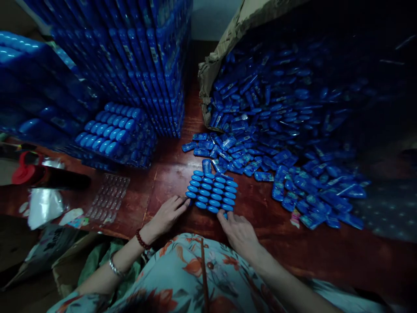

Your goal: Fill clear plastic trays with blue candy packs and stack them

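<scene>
Small blue bottles [211, 191] stand upright, packed in several rows as a block on the dark red table in front of me. My left hand [167, 215] is at the block's near left corner, its fingers together and pressed against the side. At the near right edge, my right hand [240, 230] has its thumb and fingers closed on a blue bottle [225, 214] in the front row. The undersides of the fingers are hidden. Just behind the block, loose blue bottles [234, 158] lie on their sides.
A torn cardboard box [208, 74] at the right spills many blue bottles onto the table. Tall stacks of wrapped blue packs [140, 65] rise at the left, with a lower pack [107, 130] before them. A clear plastic tray [109, 198] and a red-lidded flask [48, 176] lie left.
</scene>
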Demonstrator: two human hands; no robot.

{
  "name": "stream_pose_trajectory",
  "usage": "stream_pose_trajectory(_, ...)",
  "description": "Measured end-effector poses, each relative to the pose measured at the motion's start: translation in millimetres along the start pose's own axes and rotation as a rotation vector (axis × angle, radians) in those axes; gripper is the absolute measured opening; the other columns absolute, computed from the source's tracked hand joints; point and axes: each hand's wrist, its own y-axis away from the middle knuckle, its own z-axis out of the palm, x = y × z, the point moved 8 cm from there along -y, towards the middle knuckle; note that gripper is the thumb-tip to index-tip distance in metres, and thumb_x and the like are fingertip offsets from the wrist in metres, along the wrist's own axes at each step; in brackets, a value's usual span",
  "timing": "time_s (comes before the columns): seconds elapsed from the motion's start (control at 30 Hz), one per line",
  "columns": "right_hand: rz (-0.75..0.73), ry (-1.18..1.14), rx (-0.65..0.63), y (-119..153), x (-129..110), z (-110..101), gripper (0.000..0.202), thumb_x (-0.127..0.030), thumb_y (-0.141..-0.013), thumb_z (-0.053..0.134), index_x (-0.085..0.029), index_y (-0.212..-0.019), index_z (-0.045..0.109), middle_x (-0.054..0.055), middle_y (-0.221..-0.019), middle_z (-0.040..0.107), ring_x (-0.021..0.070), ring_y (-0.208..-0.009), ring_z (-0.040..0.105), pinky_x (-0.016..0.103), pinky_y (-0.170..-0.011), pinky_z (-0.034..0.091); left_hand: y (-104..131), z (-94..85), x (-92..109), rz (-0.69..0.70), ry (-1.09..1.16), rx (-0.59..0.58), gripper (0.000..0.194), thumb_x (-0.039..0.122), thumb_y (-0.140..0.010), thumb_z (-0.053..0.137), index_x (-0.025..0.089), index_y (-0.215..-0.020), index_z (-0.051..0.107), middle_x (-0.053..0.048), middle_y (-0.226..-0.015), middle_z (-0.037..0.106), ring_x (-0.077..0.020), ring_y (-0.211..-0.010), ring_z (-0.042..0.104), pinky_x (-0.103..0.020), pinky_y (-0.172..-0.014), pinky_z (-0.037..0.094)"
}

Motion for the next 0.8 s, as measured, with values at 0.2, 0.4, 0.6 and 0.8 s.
stream_pose_trajectory(0.2, -0.068, 0.081, 0.203, 2, 4, 1, 0.025, -0.01, -0.083, 0.051, -0.019, -0.105, 0.059, 0.004, -0.074, 0.064, 0.0157, -0.055, 0.058, 0.028, -0.054, 0.037, -15, -0.3, 3, 0.053, -0.074, -0.078, 0.037, 0.006, -0.09, 0.028, 0.014, -0.121, 0.047, -0.011, -0.1, 0.058, -0.018, -0.09, 0.052, -0.036, -0.087, 0.047)
stream_pose_trajectory(0.4, 0.012, -0.094, 0.576, 28, 17, -16, 0.027, -0.026, -0.092, 0.045, -0.015, -0.115, 0.056, 0.004, -0.075, 0.063, 0.0142, -0.064, 0.058, 0.026, -0.066, 0.042, -19, -4.0, -14, -0.025, 0.045, -0.043, 0.028, 0.012, -0.093, 0.028, 0.015, -0.106, 0.053, -0.007, -0.088, 0.057, -0.0156, -0.078, 0.051, -0.029, -0.073, 0.048)
stream_pose_trajectory(0.6, -0.016, -0.208, 0.536, 16, 14, -12, 0.028, -0.02, -0.092, 0.042, -0.016, -0.114, 0.059, 0.006, -0.077, 0.058, 0.0154, -0.072, 0.054, 0.025, -0.068, 0.042, -10, -1.8, -6, 0.051, -0.065, -0.048, 0.03, 0.009, -0.092, 0.026, 0.011, -0.113, 0.048, -0.011, -0.094, 0.057, -0.0179, -0.084, 0.051, -0.033, -0.078, 0.047)
stream_pose_trajectory(0.8, -0.101, -0.184, 0.615, 14, 15, -9, 0.029, -0.017, -0.091, 0.039, -0.018, -0.102, 0.065, 0.007, -0.075, 0.057, 0.0159, -0.07, 0.052, 0.025, -0.065, 0.042, -28, 3.9, 16, 0.161, -0.151, -0.239, 0.017, 0.009, -0.09, 0.037, 0.014, -0.094, 0.052, -0.009, -0.094, 0.057, -0.0183, -0.088, 0.051, -0.031, -0.08, 0.044)
